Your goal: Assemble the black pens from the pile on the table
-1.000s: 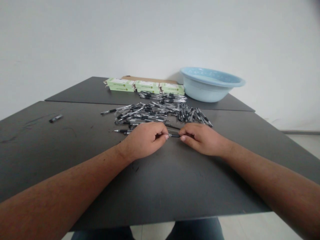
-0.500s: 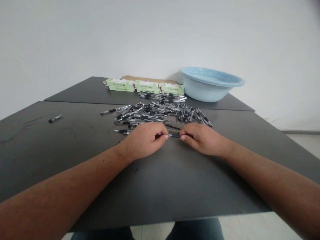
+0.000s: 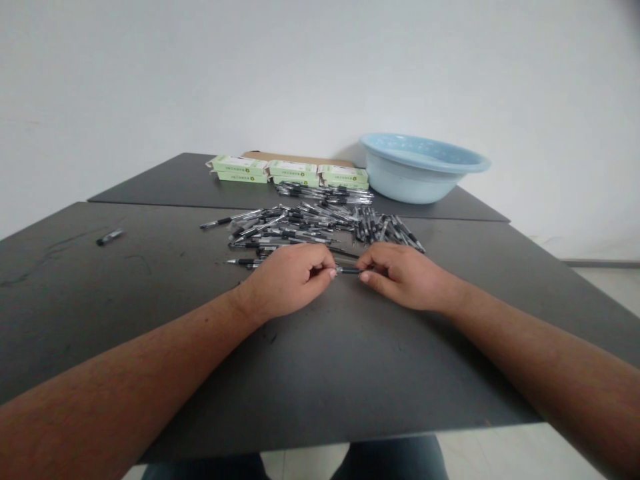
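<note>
Between my fingertips a pen lies level just above the dark table, its black grip showing in the gap. My left hand pinches one end of it, thumb against bent fingers. At the other end my right hand is closed on it in the same kind of pinch; both ends are hidden by the fingers. Directly behind my hands spreads a loose pile of pens with clear barrels and black grips. More pens lie behind my right hand, several pointing toward me.
Green and white boxes stand stacked along the back, with a row of pens in front. A light blue basin sits at the back right. One short pen part lies far left on the dark table.
My right hand's fingers have shifted slightly around the pen's end, its index finger lifting a little. My left hand and the pen stay almost where they were.
</note>
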The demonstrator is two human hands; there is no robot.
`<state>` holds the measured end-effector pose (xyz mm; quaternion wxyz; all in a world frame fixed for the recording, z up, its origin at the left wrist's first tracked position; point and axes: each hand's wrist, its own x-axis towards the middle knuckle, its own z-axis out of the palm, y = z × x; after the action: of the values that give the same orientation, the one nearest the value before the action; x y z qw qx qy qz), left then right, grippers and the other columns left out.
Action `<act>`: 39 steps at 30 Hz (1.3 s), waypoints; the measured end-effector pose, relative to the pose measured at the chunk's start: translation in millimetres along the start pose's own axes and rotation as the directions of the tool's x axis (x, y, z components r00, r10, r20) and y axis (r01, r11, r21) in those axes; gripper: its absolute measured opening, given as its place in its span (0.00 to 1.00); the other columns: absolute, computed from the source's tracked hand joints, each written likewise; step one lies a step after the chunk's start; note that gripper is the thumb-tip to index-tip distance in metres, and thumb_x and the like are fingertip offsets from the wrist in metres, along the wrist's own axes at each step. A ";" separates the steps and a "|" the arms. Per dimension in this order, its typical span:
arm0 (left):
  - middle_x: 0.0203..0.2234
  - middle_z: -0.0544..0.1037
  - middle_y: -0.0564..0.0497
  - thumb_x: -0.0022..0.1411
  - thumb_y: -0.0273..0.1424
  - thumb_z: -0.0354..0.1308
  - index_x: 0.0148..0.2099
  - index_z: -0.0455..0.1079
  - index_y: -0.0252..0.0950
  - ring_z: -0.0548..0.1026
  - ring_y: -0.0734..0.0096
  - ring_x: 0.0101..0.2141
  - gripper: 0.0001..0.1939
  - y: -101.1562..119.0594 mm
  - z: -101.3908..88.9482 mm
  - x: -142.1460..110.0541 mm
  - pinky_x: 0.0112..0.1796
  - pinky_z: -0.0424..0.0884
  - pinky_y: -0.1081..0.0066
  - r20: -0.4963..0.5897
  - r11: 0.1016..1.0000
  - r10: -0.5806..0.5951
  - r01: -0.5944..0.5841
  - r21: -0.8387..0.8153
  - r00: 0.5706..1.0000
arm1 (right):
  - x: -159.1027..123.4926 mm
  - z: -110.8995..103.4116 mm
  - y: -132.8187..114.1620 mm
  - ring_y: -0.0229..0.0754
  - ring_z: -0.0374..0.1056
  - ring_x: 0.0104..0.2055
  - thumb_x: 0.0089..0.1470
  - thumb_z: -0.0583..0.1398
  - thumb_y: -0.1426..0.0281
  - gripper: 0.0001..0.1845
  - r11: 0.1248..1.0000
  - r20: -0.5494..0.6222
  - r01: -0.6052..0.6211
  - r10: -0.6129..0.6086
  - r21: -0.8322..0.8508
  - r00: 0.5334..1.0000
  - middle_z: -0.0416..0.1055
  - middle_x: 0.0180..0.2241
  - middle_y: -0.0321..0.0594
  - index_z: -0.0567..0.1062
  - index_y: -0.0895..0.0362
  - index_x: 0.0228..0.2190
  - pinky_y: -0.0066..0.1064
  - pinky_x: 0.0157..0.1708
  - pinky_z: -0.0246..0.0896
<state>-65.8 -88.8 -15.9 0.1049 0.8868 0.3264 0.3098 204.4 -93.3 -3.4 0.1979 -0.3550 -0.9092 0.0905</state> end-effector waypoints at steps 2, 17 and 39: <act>0.31 0.80 0.54 0.67 0.27 0.59 0.39 0.75 0.37 0.76 0.70 0.32 0.04 0.2 0.2 0.1 0.35 0.66 0.70 -0.001 1.000 0.002 -0.002 0.005 1.000 | -0.1 -0.1 0.4 0.43 0.72 0.37 0.64 0.63 0.68 0.05 1.000 -0.009 -0.018 0.018 -0.009 1.000 0.76 0.35 0.41 0.76 0.56 0.40 0.34 0.39 0.65; 0.31 0.80 0.53 0.67 0.28 0.59 0.39 0.75 0.37 0.77 0.69 0.32 0.04 1.0 -0.2 -0.1 0.34 0.66 0.70 -0.001 1.000 -0.003 0.003 0.005 1.000 | -0.3 -1.1 -0.7 0.44 0.72 0.39 0.71 0.54 0.67 0.12 0.999 0.069 0.036 -0.035 -0.013 0.997 0.77 0.35 0.43 0.76 0.56 0.40 0.35 0.41 0.64; 0.30 0.81 0.53 0.67 0.28 0.59 0.38 0.75 0.37 0.77 0.69 0.32 0.04 2.7 -1.5 0.4 0.34 0.66 0.70 0.013 0.999 -0.034 0.034 -0.001 0.999 | 0.5 0.3 0.0 0.44 0.73 0.38 0.67 0.59 0.66 0.07 1.000 0.033 0.008 -0.008 0.018 0.999 0.77 0.37 0.43 0.76 0.57 0.41 0.35 0.41 0.65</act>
<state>-65.1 -90.7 -13.5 0.1129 0.8830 0.3407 0.3024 204.0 -92.9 -3.5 0.1864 -0.3480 -0.9129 0.1036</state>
